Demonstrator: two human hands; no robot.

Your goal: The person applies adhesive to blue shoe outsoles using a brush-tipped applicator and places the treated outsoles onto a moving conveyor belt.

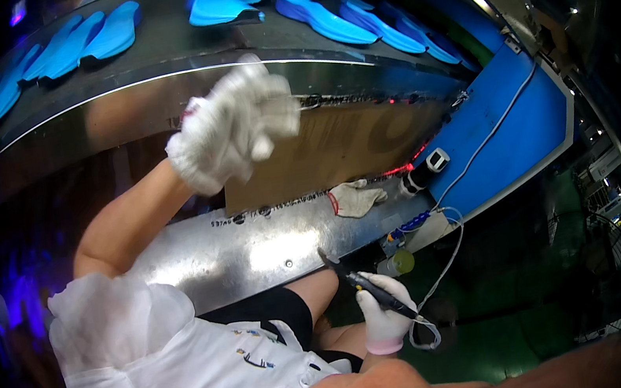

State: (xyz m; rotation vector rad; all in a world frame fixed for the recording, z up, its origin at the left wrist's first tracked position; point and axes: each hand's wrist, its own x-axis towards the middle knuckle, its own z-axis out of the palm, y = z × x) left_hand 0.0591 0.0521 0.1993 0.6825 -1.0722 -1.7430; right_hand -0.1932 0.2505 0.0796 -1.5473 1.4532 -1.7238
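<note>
My left hand (234, 129), in a white knit glove, is raised at the near edge of a dark conveyor belt (167, 51). Motion smears its fingers, and I cannot make out anything in them. Beyond it, several blue shoe insoles (112, 33) lie on the belt, some at the left and others at the right. Low on the right, my right hand (385, 310), gloved too, is closed around a slim black corded hand tool (375, 289). The tool's narrow dark tip points up and left, by my knee. A pale cord loops from its rear end.
Below the belt, a cardboard sheet (306, 159) stands behind a metal ledge (255, 253). On that ledge rest a spare white glove (357, 198) and a black-and-white cylinder (426, 170). A blue panel (508, 130) with a cable borders the right, near a blue coiled hose (414, 222).
</note>
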